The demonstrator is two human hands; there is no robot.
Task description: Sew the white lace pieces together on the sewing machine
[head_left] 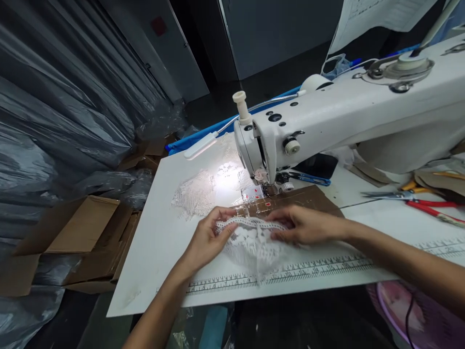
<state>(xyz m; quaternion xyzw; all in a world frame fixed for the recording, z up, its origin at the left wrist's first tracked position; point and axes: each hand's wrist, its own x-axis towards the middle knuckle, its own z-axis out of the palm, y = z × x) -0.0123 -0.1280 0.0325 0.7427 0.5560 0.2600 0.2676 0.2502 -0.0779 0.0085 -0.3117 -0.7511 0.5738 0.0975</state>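
A piece of white lace (254, 242) with a dotted band along its upper edge is stretched between my two hands, just in front of the sewing machine (269, 140). My left hand (212, 237) pinches the band's left end between thumb and fingers. At the other end, my right hand (301, 225) is closed on the lace, thumb below and fingers above. The lace's lower part hangs loose and looks blurred. Behind the hands lies a brown plate (308, 198) under the needle area. Pale lace pieces (196, 194) lie bunched on the table beyond my left hand.
A printed ruler (225, 285) runs along the front of the white table (145, 271). Scissors (388, 195), red-handled pliers (432, 206) and a blue-handled tool (310, 178) lie at right. A small lamp (201, 145) lights the lace. Cardboard boxes (83, 225) stand at left, a pink basket (385, 310) below.
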